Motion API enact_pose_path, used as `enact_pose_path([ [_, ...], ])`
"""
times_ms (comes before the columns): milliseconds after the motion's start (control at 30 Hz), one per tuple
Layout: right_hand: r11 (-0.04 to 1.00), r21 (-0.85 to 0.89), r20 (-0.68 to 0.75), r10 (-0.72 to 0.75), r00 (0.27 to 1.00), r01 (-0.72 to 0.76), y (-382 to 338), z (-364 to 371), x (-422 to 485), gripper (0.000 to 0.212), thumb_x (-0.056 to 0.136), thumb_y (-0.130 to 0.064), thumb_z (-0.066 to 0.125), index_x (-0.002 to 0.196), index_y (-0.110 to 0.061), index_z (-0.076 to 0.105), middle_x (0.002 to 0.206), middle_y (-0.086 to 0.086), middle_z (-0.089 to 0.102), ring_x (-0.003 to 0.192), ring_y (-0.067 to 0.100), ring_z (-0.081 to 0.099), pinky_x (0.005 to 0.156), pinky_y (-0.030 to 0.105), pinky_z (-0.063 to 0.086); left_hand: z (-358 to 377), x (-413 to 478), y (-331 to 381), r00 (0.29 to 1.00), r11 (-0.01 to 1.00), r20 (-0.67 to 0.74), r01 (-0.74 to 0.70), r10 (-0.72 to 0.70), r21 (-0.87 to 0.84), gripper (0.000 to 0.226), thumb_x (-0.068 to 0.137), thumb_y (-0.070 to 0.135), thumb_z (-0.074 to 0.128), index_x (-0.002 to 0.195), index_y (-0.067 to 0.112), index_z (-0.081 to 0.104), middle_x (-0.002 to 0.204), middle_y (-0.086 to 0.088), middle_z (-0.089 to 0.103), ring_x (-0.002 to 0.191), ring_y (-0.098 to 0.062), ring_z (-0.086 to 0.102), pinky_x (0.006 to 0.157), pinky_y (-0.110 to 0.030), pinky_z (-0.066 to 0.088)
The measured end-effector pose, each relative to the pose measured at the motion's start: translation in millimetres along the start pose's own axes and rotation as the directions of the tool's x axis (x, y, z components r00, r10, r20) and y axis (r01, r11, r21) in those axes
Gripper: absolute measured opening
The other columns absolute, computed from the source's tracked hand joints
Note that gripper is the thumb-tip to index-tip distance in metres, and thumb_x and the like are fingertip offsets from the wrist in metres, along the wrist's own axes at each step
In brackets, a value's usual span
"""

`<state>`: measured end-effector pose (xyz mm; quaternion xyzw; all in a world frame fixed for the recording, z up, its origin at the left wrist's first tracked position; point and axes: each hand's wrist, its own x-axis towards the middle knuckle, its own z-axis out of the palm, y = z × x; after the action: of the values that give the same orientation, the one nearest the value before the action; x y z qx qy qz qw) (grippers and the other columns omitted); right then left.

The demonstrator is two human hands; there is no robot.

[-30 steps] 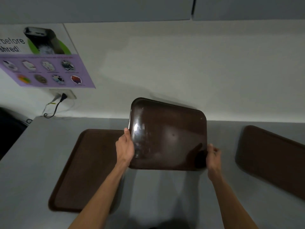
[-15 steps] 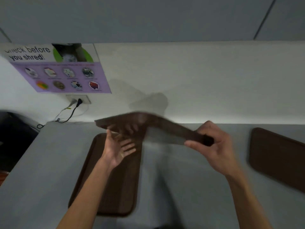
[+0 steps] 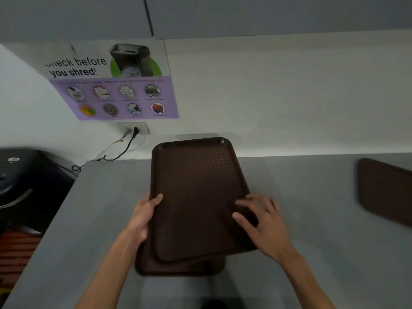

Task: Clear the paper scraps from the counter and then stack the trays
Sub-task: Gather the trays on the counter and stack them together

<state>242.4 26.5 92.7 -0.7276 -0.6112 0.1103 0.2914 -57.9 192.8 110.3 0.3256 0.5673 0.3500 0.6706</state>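
Observation:
A dark brown tray (image 3: 196,192) lies face up, slightly askew, on top of a second brown tray (image 3: 178,267) whose near edge shows beneath it. My left hand (image 3: 145,216) grips the upper tray's left rim, thumb over the edge. On that tray's right side my right hand (image 3: 262,221) rests with its fingers spread and nearly straight. A third brown tray (image 3: 385,190) lies apart at the far right of the grey counter (image 3: 301,197). No paper scraps are visible.
A black shredder (image 3: 26,181) stands left of the counter's end. A wall socket (image 3: 133,128) with cables and a purple shredding poster (image 3: 116,85) are on the back wall. Grey cabinets (image 3: 200,14) hang overhead.
The tray I held up with its underside showing has been flipped over and set down on the left tray. My right hand's grip on its edge has given way to flat fingers on top.

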Motion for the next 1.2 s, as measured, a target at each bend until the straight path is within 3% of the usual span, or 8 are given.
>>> enact_pose_path([
  [100,0.891,0.193,0.046,0.411,0.91,-0.412,-4,48,0,0.072,0.094,-0.064,0.059,0.149,-0.02,0.046,0.129,0.002,0.055,0.108,0.021,0.064,0.088,0.026,0.046,-38,9,-23,0.999,0.995,-0.014,-0.04,0.042,0.09,0.02,0.103,0.02,0.06,0.116,0.008,0.069,0.104,-0.019,0.077,0.089,-0.035,0.074,0.07,-0.046,0.064],
  [233,0.879,0.166,0.101,0.435,0.895,-0.446,-33,105,-3,0.029,0.11,-0.029,0.05,0.131,-0.011,0.059,0.124,0.008,0.06,0.11,0.03,0.062,0.081,0.024,0.038,-84,42,-62,0.944,0.735,-0.08,-0.195,0.321,0.649,0.026,0.104,0.021,0.057,0.126,0.009,0.062,0.112,-0.011,0.073,0.106,-0.034,0.07,0.087,-0.04,0.055],
  [333,0.876,0.12,0.115,0.455,0.883,-0.467,-46,140,-5,0.031,0.112,-0.028,0.041,0.133,-0.011,0.057,0.131,0.007,0.054,0.11,0.029,0.06,0.084,0.029,0.043,-111,72,-92,0.93,0.598,-0.111,-0.131,0.35,0.791,0.029,0.104,0.018,0.055,0.131,0.011,0.062,0.116,-0.016,0.072,0.109,-0.039,0.067,0.093,-0.047,0.054],
  [467,0.87,0.052,0.112,0.483,0.869,-0.49,-41,179,-9,0.039,0.113,-0.027,0.041,0.144,-0.007,0.053,0.136,0.01,0.055,0.12,0.031,0.056,0.101,0.04,0.049,-115,89,-102,0.919,0.513,-0.132,-0.085,0.372,0.854,0.032,0.102,0.006,0.053,0.132,0.001,0.062,0.115,-0.026,0.064,0.114,-0.044,0.057,0.1,-0.048,0.046],
  [667,0.859,0.022,-0.006,0.512,0.859,-0.511,-28,199,-15,0.029,0.111,-0.025,0.046,0.134,-0.009,0.055,0.121,0.012,0.051,0.105,0.032,0.057,0.088,0.043,0.055,-103,106,-106,0.929,0.472,-0.075,-0.113,0.362,0.874,0.041,0.101,0.001,0.052,0.141,0.002,0.056,0.118,-0.029,0.064,0.111,-0.047,0.06,0.1,-0.046,0.047],
  [833,0.838,-0.094,0.019,0.542,0.84,-0.538,-24,196,-8,0.04,0.114,-0.035,0.033,0.15,-0.019,0.042,0.131,0.008,0.051,0.103,0.031,0.066,0.072,0.04,0.051,-98,122,-117,0.939,0.473,-0.061,-0.114,0.339,0.874,0.046,0.105,0.011,0.051,0.15,0.005,0.048,0.129,-0.031,0.059,0.121,-0.048,0.055,0.107,-0.047,0.045],
  [1000,0.817,-0.248,0.12,0.559,0.821,-0.52,-19,198,-4,0.054,0.114,-0.038,0.025,0.164,-0.019,0.021,0.148,0.01,0.045,0.114,0.031,0.067,0.083,0.043,0.055,-95,134,-122,0.951,0.469,-0.095,-0.058,0.295,0.881,0.048,0.105,0.014,0.049,0.153,0.008,0.044,0.138,-0.031,0.053,0.124,-0.049,0.052,0.107,-0.048,0.044],
  [1200,0.828,-0.12,0.127,0.56,0.819,-0.548,-5,169,6,0.044,0.112,-0.047,0.031,0.149,-0.025,0.04,0.141,0.007,0.053,0.114,0.034,0.065,0.084,0.042,0.05,-69,118,-103,0.875,0.296,-0.003,-0.16,0.484,0.942,0.057,0.099,0.015,0.059,0.151,0.004,0.039,0.139,-0.026,0.048,0.126,-0.047,0.046,0.108,-0.055,0.041],
])
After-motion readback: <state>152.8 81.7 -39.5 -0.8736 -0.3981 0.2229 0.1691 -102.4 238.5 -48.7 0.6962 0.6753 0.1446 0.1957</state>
